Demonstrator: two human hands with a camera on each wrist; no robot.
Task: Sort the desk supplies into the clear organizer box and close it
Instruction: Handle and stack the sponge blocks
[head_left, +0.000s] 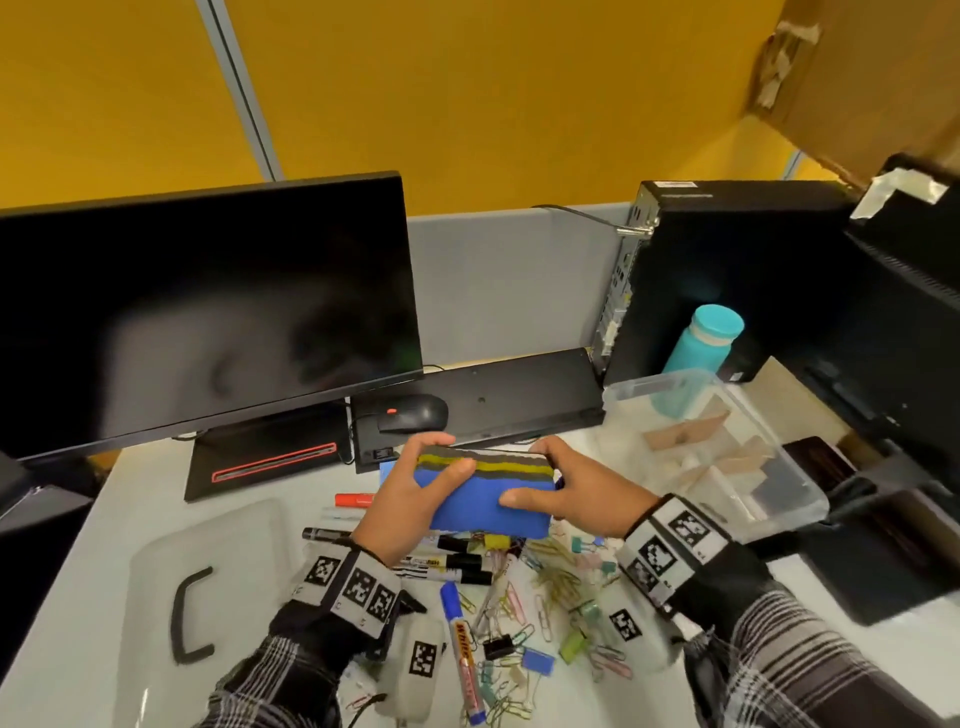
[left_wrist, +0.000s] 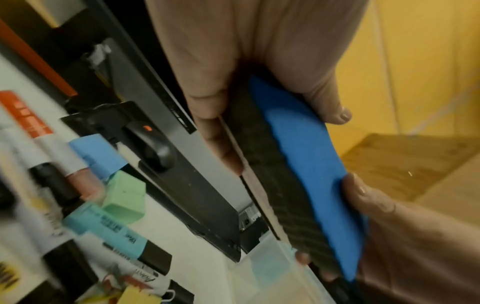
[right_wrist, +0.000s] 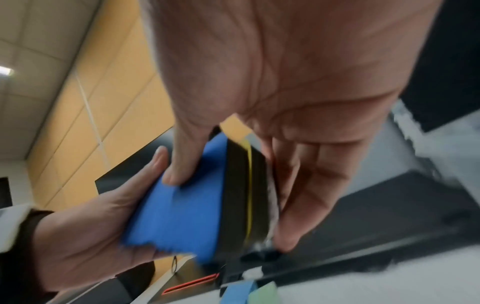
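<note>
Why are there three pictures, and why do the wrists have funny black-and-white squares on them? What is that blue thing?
No machine here: a person tidies a desk with bare hands. The big picture comes from a camera worn on the head, looking down. The other two come from cameras strapped on the wrists, looking along the fingers, so the hands look huge and blurry. The squares are printed patterns on the wrist straps.

The left hand and right hand together hold the blue thing, a soft blue block with dark and yellow stripes on one edge, perhaps a board eraser. Each hand's grip is thumb on top, fingers behind.

Under them on the desk lie markers and a heap of colourful paper clips. The clear organizer box stands open on the right. Its lid lies on the left.
</note>
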